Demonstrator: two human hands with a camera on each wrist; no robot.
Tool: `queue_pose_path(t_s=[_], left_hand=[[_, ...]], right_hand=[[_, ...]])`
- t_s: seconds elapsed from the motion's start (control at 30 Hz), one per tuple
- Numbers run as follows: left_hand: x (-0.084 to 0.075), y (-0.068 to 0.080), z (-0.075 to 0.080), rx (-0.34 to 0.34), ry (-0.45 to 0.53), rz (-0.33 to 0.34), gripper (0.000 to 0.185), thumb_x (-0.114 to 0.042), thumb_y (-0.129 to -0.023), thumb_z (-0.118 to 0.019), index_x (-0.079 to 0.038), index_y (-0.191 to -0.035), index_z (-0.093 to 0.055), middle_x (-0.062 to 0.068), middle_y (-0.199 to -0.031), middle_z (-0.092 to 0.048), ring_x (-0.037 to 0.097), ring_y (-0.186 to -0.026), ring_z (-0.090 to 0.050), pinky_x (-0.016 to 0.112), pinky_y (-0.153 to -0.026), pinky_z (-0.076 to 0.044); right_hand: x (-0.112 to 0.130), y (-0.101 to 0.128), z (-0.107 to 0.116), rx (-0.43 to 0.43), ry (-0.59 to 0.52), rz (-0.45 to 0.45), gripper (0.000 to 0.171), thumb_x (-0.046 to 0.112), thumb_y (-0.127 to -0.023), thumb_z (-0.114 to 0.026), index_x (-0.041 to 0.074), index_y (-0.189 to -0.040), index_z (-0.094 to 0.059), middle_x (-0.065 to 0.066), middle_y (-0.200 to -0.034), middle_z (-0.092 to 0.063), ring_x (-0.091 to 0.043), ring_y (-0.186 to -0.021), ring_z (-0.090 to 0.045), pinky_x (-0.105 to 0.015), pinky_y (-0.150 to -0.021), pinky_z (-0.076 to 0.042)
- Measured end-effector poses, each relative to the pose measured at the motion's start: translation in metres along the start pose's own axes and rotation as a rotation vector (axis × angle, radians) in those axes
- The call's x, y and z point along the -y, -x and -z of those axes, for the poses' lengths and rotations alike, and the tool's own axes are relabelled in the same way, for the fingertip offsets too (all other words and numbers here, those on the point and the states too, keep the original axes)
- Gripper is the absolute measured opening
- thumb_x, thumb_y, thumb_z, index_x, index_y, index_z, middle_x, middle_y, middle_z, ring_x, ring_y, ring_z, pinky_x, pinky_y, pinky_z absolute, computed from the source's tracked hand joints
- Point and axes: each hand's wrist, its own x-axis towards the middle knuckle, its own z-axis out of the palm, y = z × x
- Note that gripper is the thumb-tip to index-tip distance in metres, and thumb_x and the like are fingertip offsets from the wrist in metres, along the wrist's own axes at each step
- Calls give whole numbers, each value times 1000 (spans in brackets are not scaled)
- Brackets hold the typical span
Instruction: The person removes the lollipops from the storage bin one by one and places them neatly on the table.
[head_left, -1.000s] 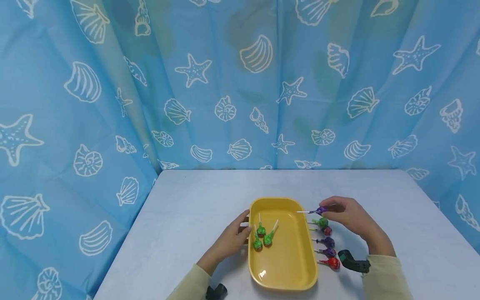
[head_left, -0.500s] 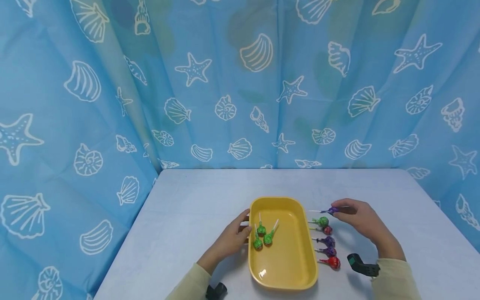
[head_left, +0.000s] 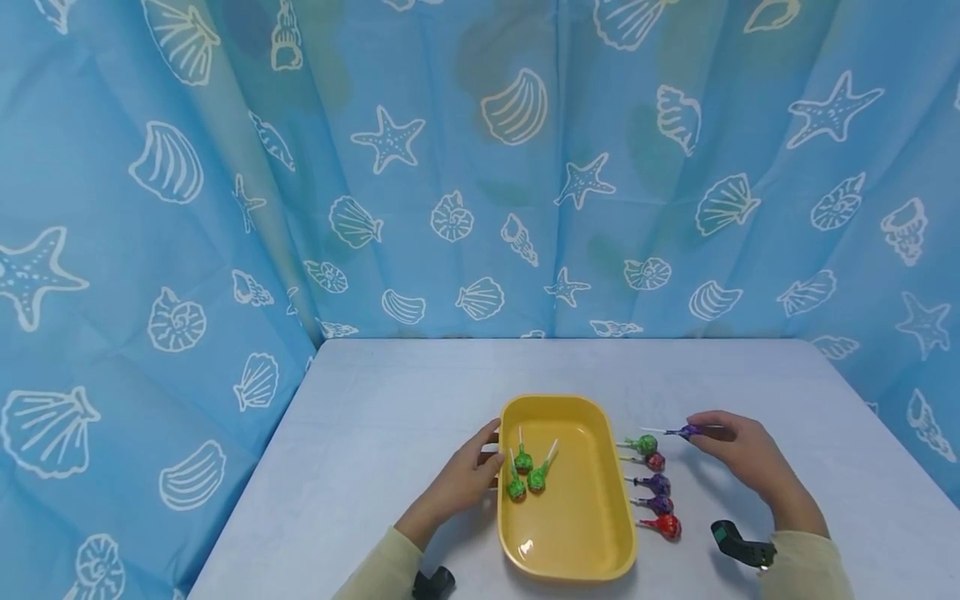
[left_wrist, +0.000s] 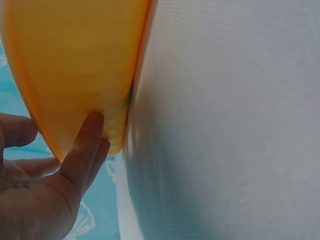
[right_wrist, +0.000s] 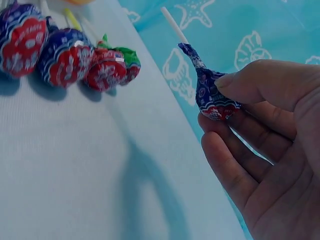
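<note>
Left hand touching the yellow tray

The left hand [left_wrist: 37, 185] is resting its straight fingers [left_wrist: 86, 142] against the outer wall of the yellow tray [left_wrist: 70, 60], which is sitting on the pale table [left_wrist: 230, 125]; blue patterned cloth [left_wrist: 97, 220] is showing below.

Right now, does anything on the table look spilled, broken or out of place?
Nothing stands out. Three green lollipops lie in the yellow tray, five more lie in a row beside it, the right hand pinches a purple lollipop, and the left hand touches the tray.
</note>
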Motion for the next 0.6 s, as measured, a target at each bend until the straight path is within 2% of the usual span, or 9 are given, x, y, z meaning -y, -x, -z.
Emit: queue_pose_path(t_s=[0.33,0.6], left_hand=[[-1,-1,1,1,-10,-4,57,-16,-108,-48,-9,-161,-27,18,-150,-45,35,-130,-55,35,-91,-60],[2,-2,1,10,-7,-2,57,-18,-108,-48,-11,-161,-27,17,-151,-45,34,-130,-55,36,-92,-60]], right_hand=[[-14,-2,6,10,-9,-28,41,22,-98,-67,-5,-130,-62,-31,-132,-59,-54,-125,-50,-75,-99,-40],[-21,-2,7,22,-1,-89,42,18,-98,-66,-6,-131,-61,-34,-133,-57,-55,-126,-48,-74,-99,-41]])
